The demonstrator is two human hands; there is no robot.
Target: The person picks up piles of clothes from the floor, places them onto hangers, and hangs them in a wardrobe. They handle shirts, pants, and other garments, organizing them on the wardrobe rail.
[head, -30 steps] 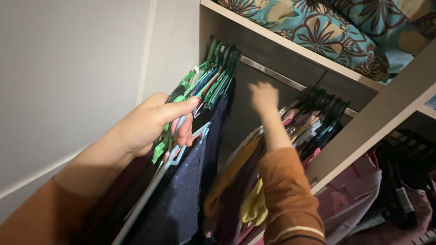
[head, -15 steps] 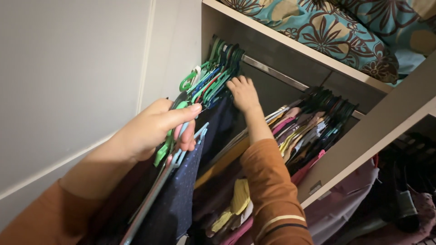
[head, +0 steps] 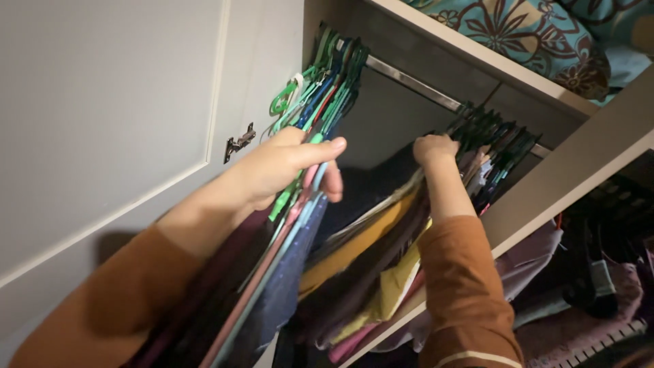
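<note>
Wardrobe door: a pale panelled door fills the upper left of the frame, with a small metal hinge near its inner edge.
Shelf: a light board runs across the upper right, bearing a teal floral cushion.
Hanging rail: a metal bar runs from upper centre toward the right, bare between two packed groups of clothes.
Left group of clothes: dark blue and purple garments on green, blue and pink hangers, from upper centre down to lower left.
Right group of clothes: yellow, pink and dark garments on dark hangers, centre right.
Left hand: just left of centre, curled round the hanger necks of the left group, thumb out, pressing them toward the door.
Right hand: centre right, closed tightly on the tops of the right group; what exactly it grips cannot be told.
Risk, hangers: the crowded hooks could tangle or slip off the rail if either group is pushed hard sideways.
Risk, clothes: the slanting garments could slide off their hangers and fall.
Risk, fingers: a finger could be pinched between packed hangers.
</note>
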